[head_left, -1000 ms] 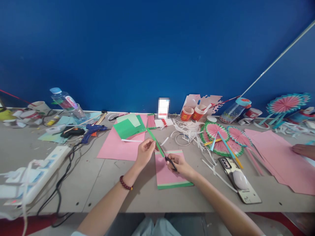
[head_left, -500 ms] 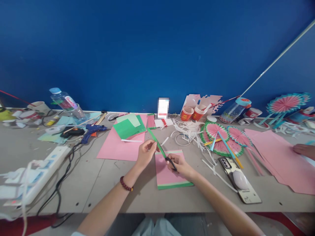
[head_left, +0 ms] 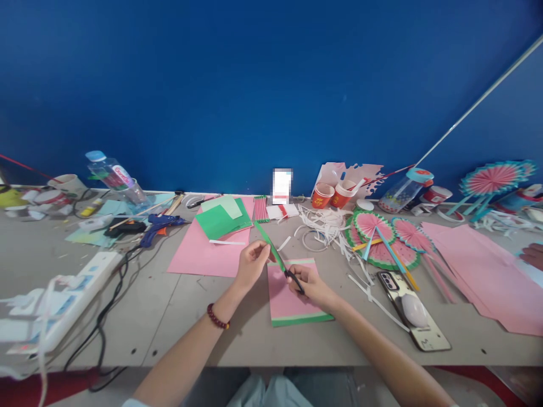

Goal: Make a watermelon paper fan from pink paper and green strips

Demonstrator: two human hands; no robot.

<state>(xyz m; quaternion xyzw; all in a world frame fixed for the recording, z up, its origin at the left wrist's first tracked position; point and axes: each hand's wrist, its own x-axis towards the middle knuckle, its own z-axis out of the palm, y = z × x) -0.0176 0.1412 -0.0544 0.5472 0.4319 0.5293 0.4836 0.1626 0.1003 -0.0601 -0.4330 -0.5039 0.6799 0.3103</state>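
My left hand pinches a narrow green paper strip that slants up and away to the left. Black-handled scissors are gripped in my right hand, their blades at the strip's near end. Below both hands lies a pink sheet with a green band along its near edge and a pale green one along its far edge. Left of it, green paper pieces rest on a larger pink sheet. A small pleated pink and green paper piece stands behind the strip.
Watermelon-patterned paper fans, white paper strips and a phone with a white object on it lie to the right. A glue gun and a power strip lie left. Another person's hand is at far right.
My hands, the green strip and the scissors stay almost still. The other person's hand at the far right has moved back toward the frame's edge, off the pink paper.
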